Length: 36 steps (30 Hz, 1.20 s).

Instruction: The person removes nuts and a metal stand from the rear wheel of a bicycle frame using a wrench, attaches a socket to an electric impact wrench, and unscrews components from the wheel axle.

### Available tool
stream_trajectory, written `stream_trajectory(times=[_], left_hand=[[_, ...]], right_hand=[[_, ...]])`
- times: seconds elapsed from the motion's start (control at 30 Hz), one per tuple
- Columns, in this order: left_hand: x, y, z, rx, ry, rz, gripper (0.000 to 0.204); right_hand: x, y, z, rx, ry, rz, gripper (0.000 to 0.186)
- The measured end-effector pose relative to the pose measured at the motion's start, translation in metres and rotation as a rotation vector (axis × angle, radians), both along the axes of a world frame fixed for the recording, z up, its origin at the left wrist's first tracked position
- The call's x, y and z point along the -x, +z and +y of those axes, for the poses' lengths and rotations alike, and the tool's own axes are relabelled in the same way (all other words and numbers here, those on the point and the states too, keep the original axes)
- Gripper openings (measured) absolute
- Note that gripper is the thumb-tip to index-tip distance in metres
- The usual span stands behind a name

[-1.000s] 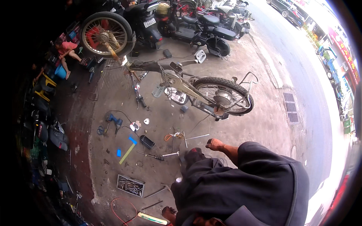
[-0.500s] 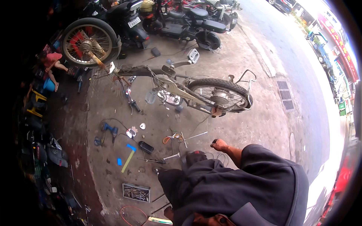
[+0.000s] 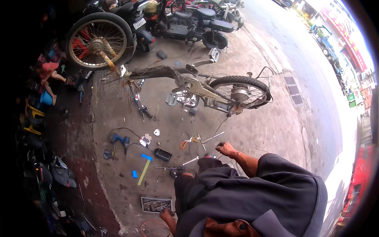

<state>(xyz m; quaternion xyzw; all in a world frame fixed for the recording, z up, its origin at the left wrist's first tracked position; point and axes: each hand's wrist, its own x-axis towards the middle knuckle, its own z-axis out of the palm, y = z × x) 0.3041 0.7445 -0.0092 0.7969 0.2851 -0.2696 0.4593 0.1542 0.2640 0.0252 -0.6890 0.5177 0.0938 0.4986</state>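
Note:
My right hand (image 3: 226,149) is held out over the floor with its fingers curled closed; whatever is in them is too small to make out. Nearest to it are a metal rod (image 3: 213,137) and orange-handled scissors (image 3: 185,143). At the lower middle, my left hand (image 3: 166,214) is beside the near right corner of a grey metal box (image 3: 142,204) full of sockets and small tools. Its dark fingertips are too small to read. Ahead, a worn electric bicycle (image 3: 205,91) rests upside down or on its side, its wheels to either side.
A blue power drill (image 3: 120,140), a wrench (image 3: 190,161), a black shell (image 3: 163,154) and a green-and-blue strip (image 3: 145,170) lie on the floor. Parked scooters (image 3: 213,25) stand behind. Another person (image 3: 49,71) sits at far left. A drain grate (image 3: 294,90) lies at right.
My left hand has come forward from the lower edge to the metal box. My right hand has turned slightly, its fingers still curled. The whole view has shifted a little.

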Motion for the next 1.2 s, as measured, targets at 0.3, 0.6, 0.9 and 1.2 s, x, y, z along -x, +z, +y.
stream_trajectory(times=[0.3,0.6,0.9,1.2], left_hand=[[-0.069,-0.101,0.080,-0.074,0.031,-0.128,0.016],[-0.045,0.012,-0.066,0.071,-0.218,0.084,0.013],[0.020,0.018,-0.113,-0.020,-0.205,0.135,0.013],[0.050,0.021,-0.128,-0.100,-0.254,0.072,0.012]], right_hand=[[0.011,0.018,0.042,0.018,0.029,-0.015,0.039],[0.173,-0.068,0.043,0.158,-0.080,0.239,0.032],[0.163,-0.014,-0.003,-0.009,-0.256,0.112,0.030],[0.164,-0.028,-0.045,-0.028,-0.271,0.147,0.039]])
